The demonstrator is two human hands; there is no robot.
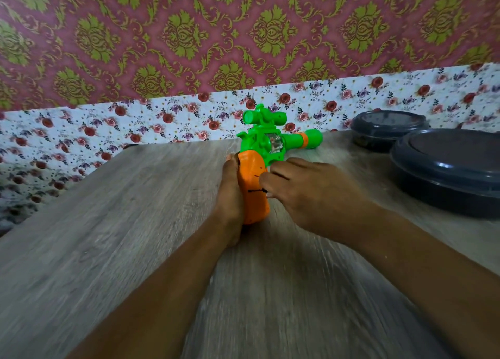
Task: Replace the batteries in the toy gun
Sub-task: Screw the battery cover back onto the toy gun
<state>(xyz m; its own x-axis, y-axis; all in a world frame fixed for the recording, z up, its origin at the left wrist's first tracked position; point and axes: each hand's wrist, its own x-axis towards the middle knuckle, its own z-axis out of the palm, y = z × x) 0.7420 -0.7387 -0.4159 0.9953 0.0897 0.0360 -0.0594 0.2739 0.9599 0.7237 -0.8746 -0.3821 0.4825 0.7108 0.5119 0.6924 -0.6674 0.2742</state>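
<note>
Slippage is the main risk: the green plastic toy gun with the orange grip (270,153) stands on the grey wood-grain table (108,250), grip nearest the person, barrel pointing right toward two dark round lidded containers (446,169). The left hand (230,196) cups the grip's left flank, its fingers hidden behind the plastic, so whether they curl tight cannot be told. The right hand (305,193) has its fingers bent, tips pressing the grip's right face at a dark seam, probably the battery cover. If that seam is pried hard while the left hand's hold is loose, the toy could twist away between both sets of fingers or tip over. No batteries are visible near either hand.
</note>
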